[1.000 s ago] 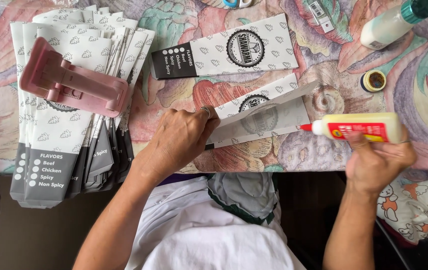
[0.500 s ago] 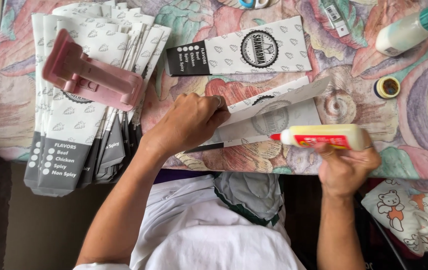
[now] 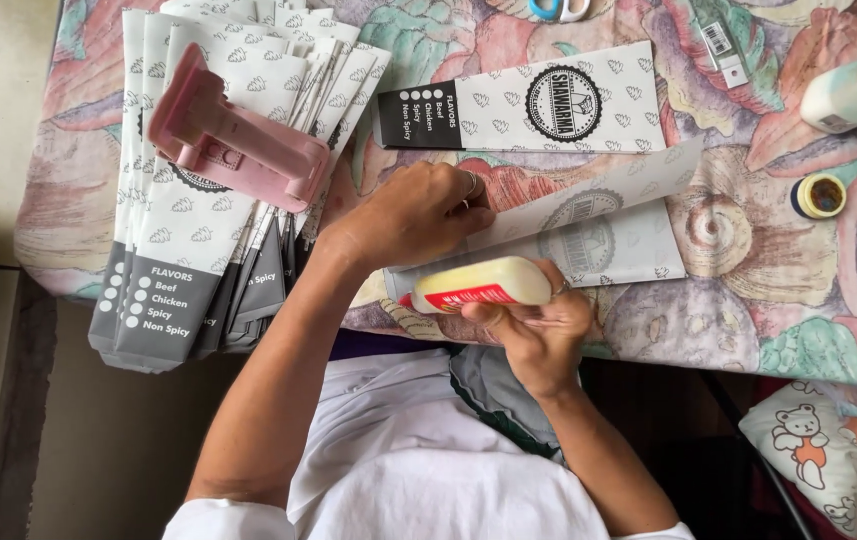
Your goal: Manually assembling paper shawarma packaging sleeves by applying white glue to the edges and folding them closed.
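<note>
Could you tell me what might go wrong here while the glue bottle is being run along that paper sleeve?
The right hand tips the glue bottle at the near edge of the flat paper sleeve, right by the table edge, so glue might land on the patterned tablecloth. The left hand presses the sleeve close to the nozzle and could smear wet glue.

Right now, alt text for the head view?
The right hand holds a glue bottle sideways over a paper sleeve that the left hand presses onto a floral table. A pink tool lies on stacked sleeves at left.
</note>
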